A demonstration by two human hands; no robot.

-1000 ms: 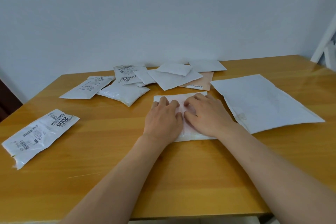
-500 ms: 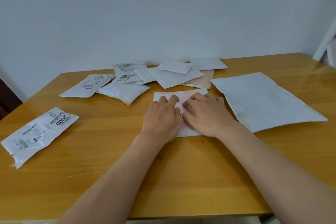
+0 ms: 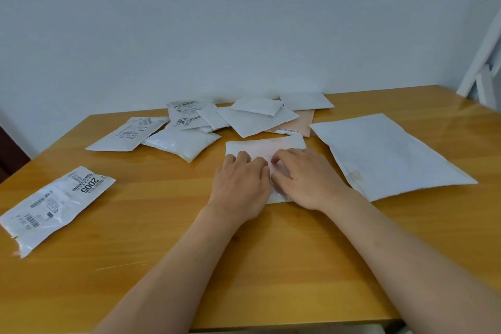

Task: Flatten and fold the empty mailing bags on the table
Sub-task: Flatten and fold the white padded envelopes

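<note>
Both my hands lie palm down, side by side, on the pinkish bag (image 3: 264,147) at the middle of the table (image 3: 271,266). My left hand (image 3: 241,186) covers the bag's left part; its fingers are bent at the knuckles, tips pressing on the bag, and nothing is pinched that I can see. My right hand (image 3: 311,177) covers the bag's right part, fingers likewise bent and pointing left, tips meeting those of the left hand near the bag's centre. Whether the right fingertips grip a fold of the film I cannot tell. The bag's far edge shows past my fingertips; a small strip of its near edge shows between my wrists. The bag lies flat on the table. Just right of it lies the large bag (image 3: 387,154), flat, its near left corner close to my right wrist. On the far side of the table is the pile (image 3: 244,116) of overlapping white and tan bags, some with printed labels. At the near left, well apart from my hands, lies the labelled bag (image 3: 57,205), printed "2005", with a torn near end.
</note>
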